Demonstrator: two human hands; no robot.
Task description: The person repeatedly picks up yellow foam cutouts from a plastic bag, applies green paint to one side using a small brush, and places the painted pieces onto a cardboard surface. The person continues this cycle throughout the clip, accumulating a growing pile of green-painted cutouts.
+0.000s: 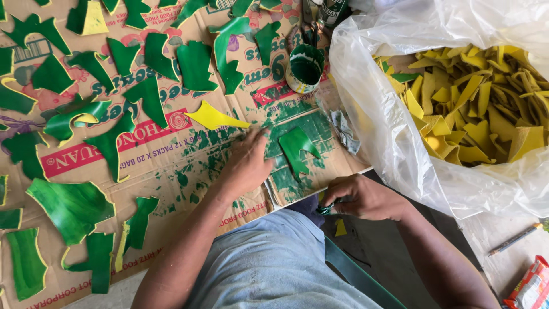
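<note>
A thin, floppy, wet-painted green piece (297, 147) lay on cardboard (171, 171), just right of the left hand (247, 166), whose fingers were spread flat. The right hand (360, 197) gripped a small brush (326, 209). Best lifted by dry edges.

The person wears a plain light grey-blue shirt (274, 263) of soft cloth, creased across the front, with no print or buttons showing. Both forearms are bare, with no sleeve seen on either. The left hand (247, 163) and the right hand (366, 197) are bare too, without gloves, rings or a watch. Green paint smears mark the right hand's fingertips (327, 208).
</note>
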